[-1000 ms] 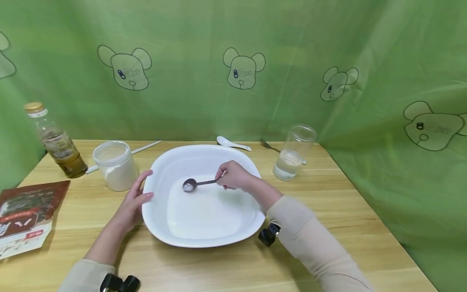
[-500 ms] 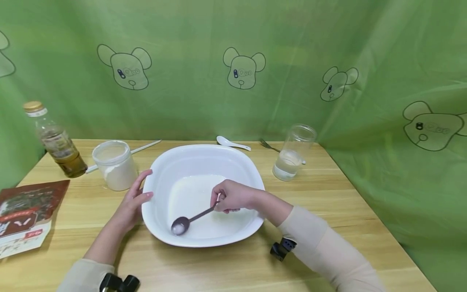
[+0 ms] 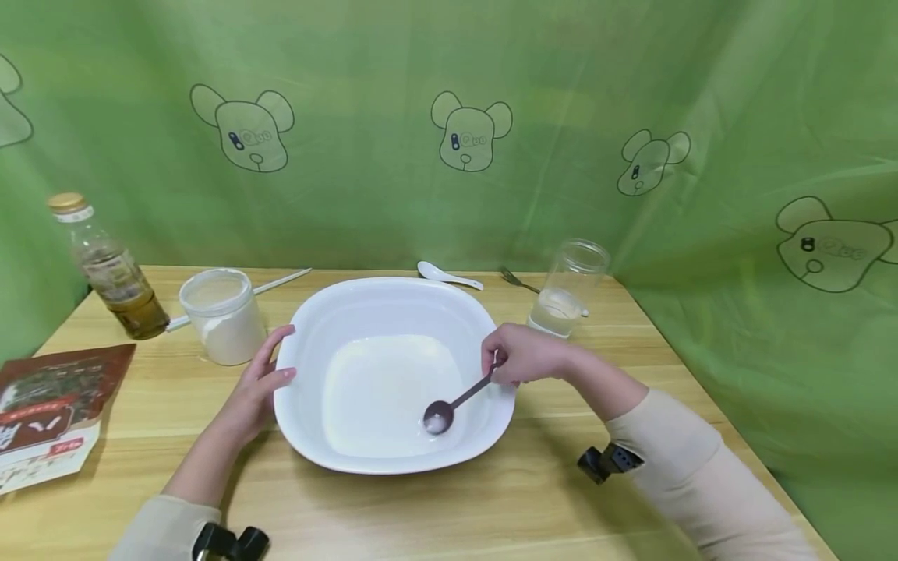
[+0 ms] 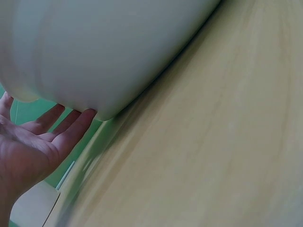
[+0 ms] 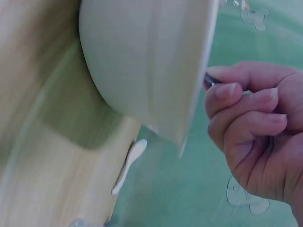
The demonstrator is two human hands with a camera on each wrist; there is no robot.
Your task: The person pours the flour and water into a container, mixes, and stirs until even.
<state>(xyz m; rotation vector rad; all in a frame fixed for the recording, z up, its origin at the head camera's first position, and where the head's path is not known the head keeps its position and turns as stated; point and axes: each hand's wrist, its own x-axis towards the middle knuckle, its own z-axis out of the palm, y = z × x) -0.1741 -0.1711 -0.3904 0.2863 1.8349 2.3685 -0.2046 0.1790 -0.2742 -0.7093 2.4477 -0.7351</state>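
Note:
My right hand (image 3: 529,354) pinches the handle end of a dark, round-bowled spoon (image 3: 464,396) over the right part of a white basin (image 3: 393,292). The spoon's head is down inside the basin and holds something whitish. In the right wrist view, the right hand (image 5: 258,127) has thumb and index finger on the dark handle, beyond the basin's rim. My left hand (image 3: 252,389) rests on the basin's left side, thumb and index finger at the rim. From the left wrist view, the left hand (image 4: 40,142) has fairly straight fingers touching the outer wall.
Left of the basin stand a jar of white powder (image 3: 228,331), a bottle of amber liquid (image 3: 115,280) and a red-brown packet (image 3: 59,413). A white stick (image 3: 281,281) lies behind the jar. Behind lie a white spoon (image 3: 449,276) and a fork (image 3: 517,280); a glass jar (image 3: 561,292) holds clear liquid.
The right hand has swept the spoon through the basin, first toward its near left, then across to the near right. The left hand has stayed on the rim.

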